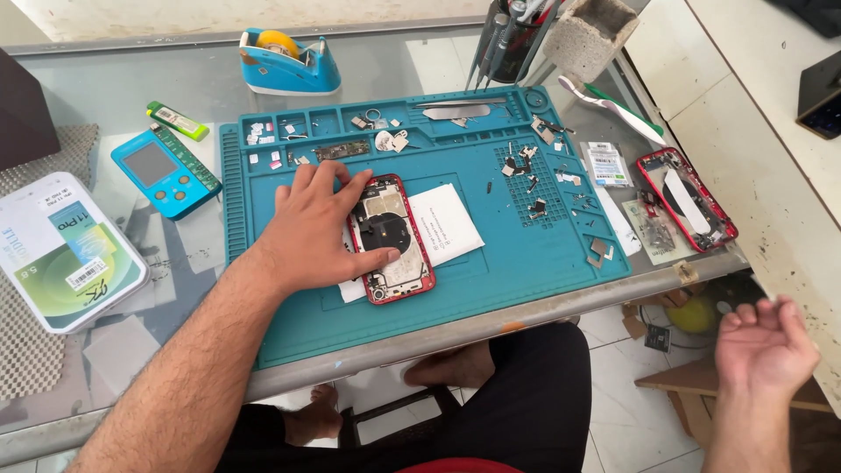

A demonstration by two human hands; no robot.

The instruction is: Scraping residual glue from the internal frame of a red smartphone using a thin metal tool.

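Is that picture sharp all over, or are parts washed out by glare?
Head view: the glass table reflects pale daylight near the tape dispenser; the opened red phone under the left hand looks sharp; the right hand is slightly soft.

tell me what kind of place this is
Probably a small phone repair bench. The left hand rests on an opened red phone on a teal repair mat strewn with tiny parts, a second opened phone lies to the right, and a tool holder stands behind.
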